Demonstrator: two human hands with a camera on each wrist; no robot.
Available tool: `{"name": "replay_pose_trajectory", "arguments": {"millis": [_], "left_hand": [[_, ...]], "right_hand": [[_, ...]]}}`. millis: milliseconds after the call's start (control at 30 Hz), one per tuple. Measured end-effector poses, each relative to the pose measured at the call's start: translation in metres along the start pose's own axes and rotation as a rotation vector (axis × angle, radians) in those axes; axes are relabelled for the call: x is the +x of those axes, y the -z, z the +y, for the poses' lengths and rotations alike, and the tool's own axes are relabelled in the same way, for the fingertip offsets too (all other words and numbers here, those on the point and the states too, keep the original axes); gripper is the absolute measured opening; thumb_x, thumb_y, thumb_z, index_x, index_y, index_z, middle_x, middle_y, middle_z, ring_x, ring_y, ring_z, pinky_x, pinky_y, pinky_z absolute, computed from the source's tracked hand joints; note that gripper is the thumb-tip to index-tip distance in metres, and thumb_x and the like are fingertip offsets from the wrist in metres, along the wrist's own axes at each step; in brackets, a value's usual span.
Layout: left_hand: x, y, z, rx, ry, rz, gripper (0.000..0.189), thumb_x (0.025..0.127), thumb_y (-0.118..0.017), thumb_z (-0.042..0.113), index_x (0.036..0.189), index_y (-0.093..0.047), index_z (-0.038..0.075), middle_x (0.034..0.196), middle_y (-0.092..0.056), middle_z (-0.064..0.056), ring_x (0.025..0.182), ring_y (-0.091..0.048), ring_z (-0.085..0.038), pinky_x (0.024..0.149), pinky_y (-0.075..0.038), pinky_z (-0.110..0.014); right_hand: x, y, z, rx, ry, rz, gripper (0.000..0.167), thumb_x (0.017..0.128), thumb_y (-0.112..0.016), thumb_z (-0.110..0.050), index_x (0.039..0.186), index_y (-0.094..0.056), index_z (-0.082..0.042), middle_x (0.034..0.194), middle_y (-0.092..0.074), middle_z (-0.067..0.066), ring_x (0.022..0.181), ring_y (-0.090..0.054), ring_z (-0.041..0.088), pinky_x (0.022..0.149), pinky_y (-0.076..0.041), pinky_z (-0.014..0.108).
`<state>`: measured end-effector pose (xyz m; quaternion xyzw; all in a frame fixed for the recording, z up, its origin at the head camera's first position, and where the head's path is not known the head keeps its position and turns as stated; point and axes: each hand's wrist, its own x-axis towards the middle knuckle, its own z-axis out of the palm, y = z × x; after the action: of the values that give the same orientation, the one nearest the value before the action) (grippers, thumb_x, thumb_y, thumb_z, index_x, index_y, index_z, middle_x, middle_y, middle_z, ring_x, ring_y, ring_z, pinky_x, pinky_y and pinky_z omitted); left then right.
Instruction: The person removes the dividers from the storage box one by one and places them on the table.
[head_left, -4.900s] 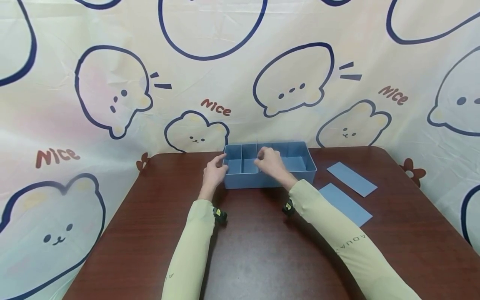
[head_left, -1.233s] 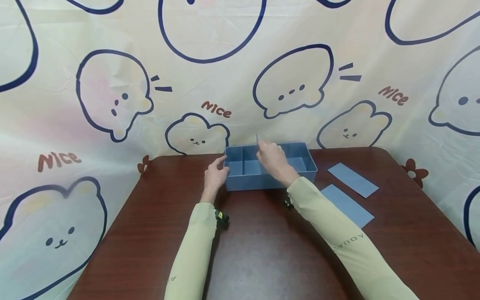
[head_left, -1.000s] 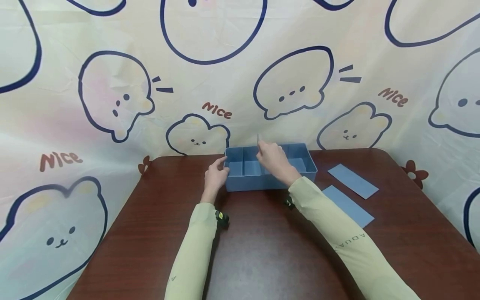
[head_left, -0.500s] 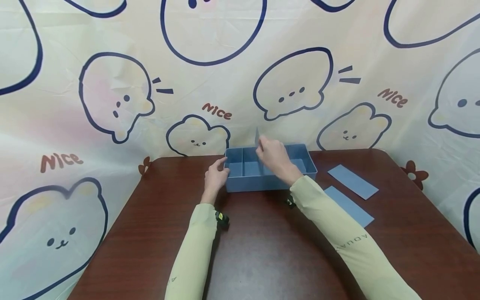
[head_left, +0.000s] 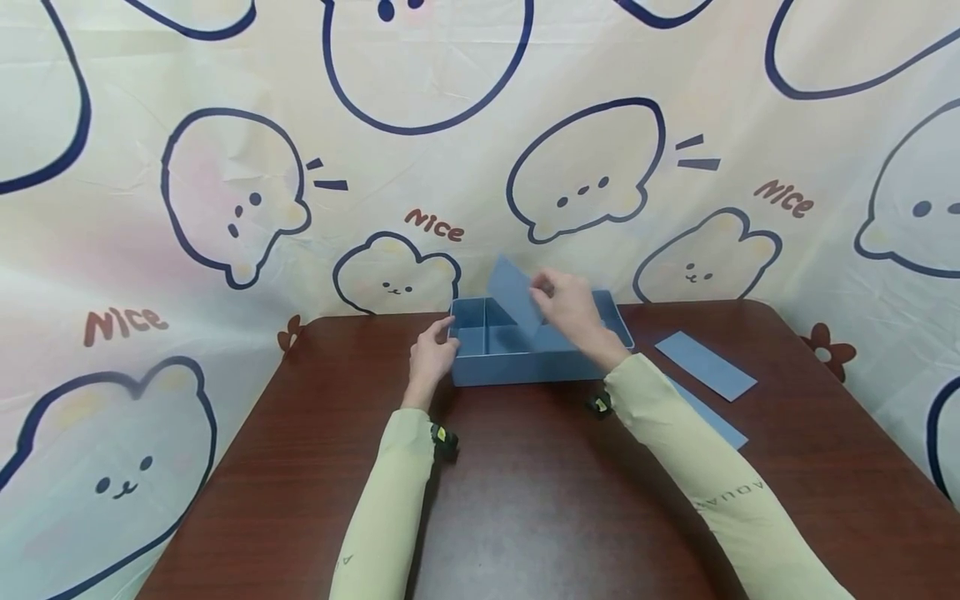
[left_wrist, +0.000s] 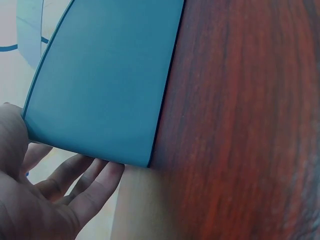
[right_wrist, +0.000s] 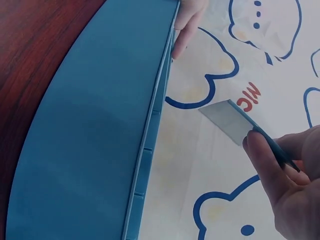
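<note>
A long blue divider box (head_left: pixel 525 369) stands at the table's far edge, one upright divider (head_left: pixel 486 325) visible in its left part. My left hand (head_left: pixel 431 357) grips the box's left end. In the left wrist view, its fingers (left_wrist: pixel 97 192) lie against the end wall, with the thumb side at the rim. Over the box, my right hand (head_left: pixel 567 307) pinches a flat blue divider panel (head_left: pixel 514 292) between thumb and fingers. The panel is tilted, and its lower corner overlaps the box's interior in the head view. The right wrist view shows the panel (right_wrist: pixel 227 120) nearly edge-on.
Two more flat blue panels lie on the brown table (head_left: pixel 480 517) to the right: a farther panel (head_left: pixel 705 364) and a nearer panel (head_left: pixel 712 417), partly covered by the right sleeve (head_left: pixel 705 475). A patterned curtain (head_left: pixel 480 183) hangs right behind the box.
Earlier, the pinched panel stood upright in the box as a second divider. My right hand has raised it, turned it and moved slightly right. My left hand stays at the box's end.
</note>
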<state>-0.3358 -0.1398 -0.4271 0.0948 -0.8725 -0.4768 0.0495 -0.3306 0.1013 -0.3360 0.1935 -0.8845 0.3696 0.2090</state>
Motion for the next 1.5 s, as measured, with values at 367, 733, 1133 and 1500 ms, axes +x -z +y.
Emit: {"name": "replay_pose_trajectory", "arguments": {"millis": [367, 733, 1133, 1500], "left_hand": [[-0.002, 0.000, 0.000, -0.013, 0.015, -0.001, 0.048, 0.095, -0.054, 0.025, 0.143, -0.050, 0.035, 0.148, -0.050, -0.008, 0.123, -0.054, -0.033, 0.091, -0.049, -0.048], [-0.001, 0.000, 0.003, 0.000, 0.023, 0.005, 0.049, 0.095, -0.054, 0.024, 0.143, -0.049, 0.036, 0.148, -0.050, -0.007, 0.083, -0.061, -0.027, 0.058, -0.043, -0.029], [0.000, 0.000, 0.003, -0.003, 0.017, 0.003, 0.048, 0.096, -0.054, 0.024, 0.143, -0.049, 0.036, 0.148, -0.050, -0.006, 0.073, -0.059, -0.022, 0.057, -0.044, -0.029], [0.001, -0.001, 0.001, 0.007, 0.018, 0.013, 0.049, 0.095, -0.054, 0.024, 0.142, -0.050, 0.037, 0.146, -0.051, -0.007, 0.083, -0.060, -0.024, 0.062, -0.043, -0.032]], "right_hand": [[-0.012, 0.016, 0.013, 0.028, 0.002, 0.043, 0.024, 0.093, -0.065, -0.015, 0.114, -0.068, -0.005, 0.096, -0.075, 0.016, 0.067, -0.071, 0.023, 0.057, -0.055, 0.034], [-0.024, 0.028, 0.018, 0.065, 0.012, 0.055, 0.024, 0.092, -0.066, -0.015, 0.114, -0.069, -0.006, 0.095, -0.075, 0.015, 0.068, -0.070, 0.023, 0.058, -0.053, 0.033], [-0.044, 0.039, 0.025, 0.022, -0.008, 0.029, 0.024, 0.092, -0.067, -0.020, 0.113, -0.070, -0.009, 0.098, -0.075, 0.013, 0.076, -0.071, 0.025, 0.063, -0.054, 0.037], [-0.065, 0.047, 0.028, -0.030, -0.002, 0.008, 0.021, 0.092, -0.067, -0.020, 0.109, -0.070, -0.008, 0.098, -0.075, 0.013, 0.087, -0.072, 0.028, 0.070, -0.056, 0.045]]}}
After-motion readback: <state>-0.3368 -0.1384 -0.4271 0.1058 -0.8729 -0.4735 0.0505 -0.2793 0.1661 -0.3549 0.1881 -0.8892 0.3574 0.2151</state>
